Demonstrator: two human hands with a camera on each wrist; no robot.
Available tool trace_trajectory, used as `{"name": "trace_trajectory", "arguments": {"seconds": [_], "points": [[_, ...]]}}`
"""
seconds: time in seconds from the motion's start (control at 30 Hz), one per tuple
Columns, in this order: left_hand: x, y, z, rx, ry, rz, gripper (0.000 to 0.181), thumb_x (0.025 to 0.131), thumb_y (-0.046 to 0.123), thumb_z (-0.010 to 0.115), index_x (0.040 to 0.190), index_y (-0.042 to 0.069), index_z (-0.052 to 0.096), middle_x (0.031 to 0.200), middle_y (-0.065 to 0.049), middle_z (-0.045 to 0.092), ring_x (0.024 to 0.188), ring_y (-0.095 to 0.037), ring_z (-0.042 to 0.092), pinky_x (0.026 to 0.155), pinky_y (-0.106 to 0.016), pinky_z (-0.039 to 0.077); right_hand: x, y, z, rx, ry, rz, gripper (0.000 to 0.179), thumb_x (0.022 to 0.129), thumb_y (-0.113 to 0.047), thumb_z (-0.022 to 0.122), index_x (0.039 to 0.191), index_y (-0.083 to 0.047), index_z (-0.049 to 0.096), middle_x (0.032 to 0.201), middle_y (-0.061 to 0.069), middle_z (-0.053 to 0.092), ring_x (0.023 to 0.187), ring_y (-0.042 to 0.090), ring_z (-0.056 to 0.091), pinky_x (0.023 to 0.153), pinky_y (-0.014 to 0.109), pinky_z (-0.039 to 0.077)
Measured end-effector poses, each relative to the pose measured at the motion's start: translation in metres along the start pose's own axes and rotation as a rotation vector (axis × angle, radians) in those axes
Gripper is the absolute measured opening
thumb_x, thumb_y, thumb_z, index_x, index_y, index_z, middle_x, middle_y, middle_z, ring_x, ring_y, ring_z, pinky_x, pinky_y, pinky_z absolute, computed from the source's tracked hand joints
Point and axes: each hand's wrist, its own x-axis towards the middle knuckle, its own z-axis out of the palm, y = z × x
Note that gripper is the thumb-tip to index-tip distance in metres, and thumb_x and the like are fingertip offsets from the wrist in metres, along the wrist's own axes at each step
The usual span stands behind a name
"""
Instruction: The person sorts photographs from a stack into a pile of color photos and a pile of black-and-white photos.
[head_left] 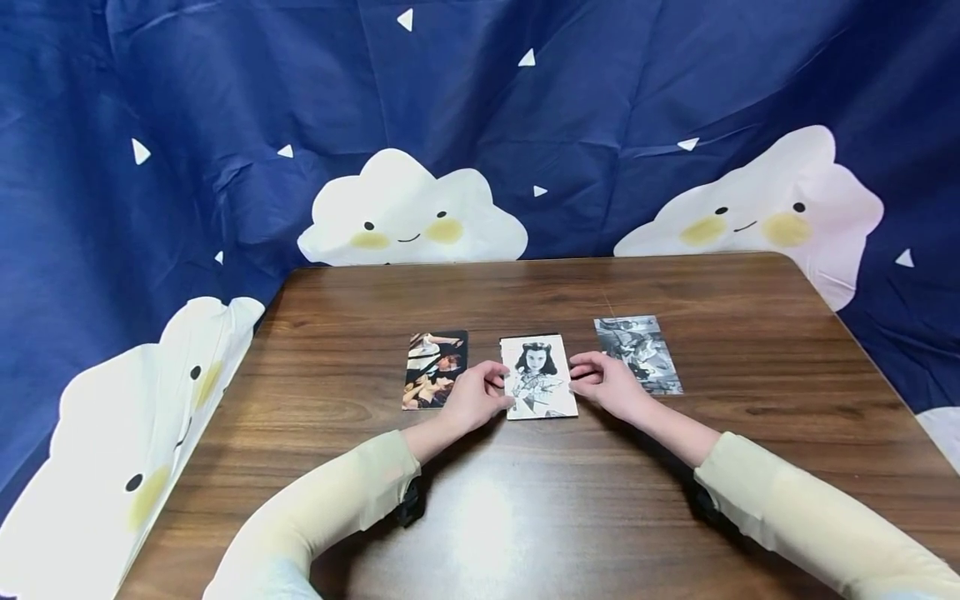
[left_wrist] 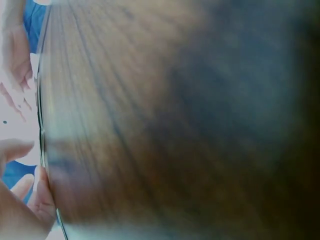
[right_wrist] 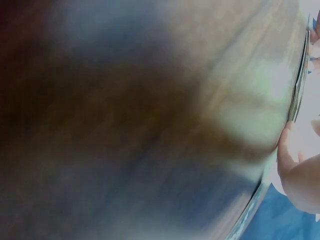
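Observation:
A black-and-white portrait photo card (head_left: 537,375) lies at the table's middle, on top of a thin stack whose edge (right_wrist: 298,82) shows in the right wrist view. My left hand (head_left: 477,395) is at its left side, fingertips at the edge, thumb near the lower left corner. At the right side is my right hand (head_left: 613,387), with its fingertips at or just beside the edge. Thumb and fingers stand apart on the left hand in the left wrist view. A colour photo card (head_left: 435,367) lies beside the left hand; a grey photo card (head_left: 637,348) lies behind the right.
All the cards lie on a brown wood-grain table (head_left: 495,500). A blue curtain (head_left: 570,108) with white clouds and triangles hangs behind the table's far edge and down its left side. Dark wrist cameras sit under both sleeves.

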Motion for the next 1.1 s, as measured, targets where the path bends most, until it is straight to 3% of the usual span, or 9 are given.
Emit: {"name": "trace_trajectory", "arguments": {"seconds": [0.27, 0.6, 0.87, 1.1], "points": [[-0.004, 0.002, 0.001, -0.088, 0.038, -0.006, 0.031, 0.078, 0.003, 0.076, 0.108, -0.002, 0.066, 0.096, -0.010, 0.070, 0.070, -0.009, 0.059, 0.068, -0.022, 0.049, -0.003, -0.007, 0.000, -0.027, 0.050, 0.039, 0.034, 0.087, 0.000, 0.067, 0.117, 0.012, 0.057, 0.107, 0.026, 0.067, 0.090, 0.034, 0.067, 0.075, 0.023, 0.050], [0.000, 0.004, 0.002, -0.245, 0.085, -0.088, 0.032, 0.073, -0.007, 0.076, 0.104, -0.004, 0.067, 0.092, -0.014, 0.069, 0.068, -0.010, 0.060, 0.068, -0.022, 0.051, -0.002, -0.008, 0.001, -0.011, 0.038, 0.049, 0.036, 0.080, 0.006, 0.070, 0.114, 0.010, 0.058, 0.102, 0.023, 0.065, 0.089, 0.033, 0.068, 0.073, 0.019, 0.049], [0.001, 0.003, 0.004, -0.248, 0.094, -0.114, 0.033, 0.071, -0.010, 0.075, 0.102, -0.003, 0.067, 0.087, -0.012, 0.067, 0.071, -0.016, 0.064, 0.069, -0.024, 0.052, 0.001, -0.004, 0.005, -0.040, 0.025, 0.048, 0.037, 0.078, 0.007, 0.071, 0.113, 0.010, 0.058, 0.099, 0.021, 0.065, 0.086, 0.032, 0.067, 0.073, 0.024, 0.051], [0.003, 0.001, 0.006, -0.262, 0.087, -0.126, 0.037, 0.071, -0.009, 0.075, 0.106, -0.003, 0.065, 0.088, -0.013, 0.068, 0.067, -0.009, 0.060, 0.067, -0.022, 0.051, 0.006, -0.002, 0.005, -0.026, 0.015, 0.088, 0.044, 0.080, 0.006, 0.070, 0.120, 0.014, 0.055, 0.093, 0.019, 0.067, 0.078, 0.022, 0.065, 0.068, 0.019, 0.047]]}}
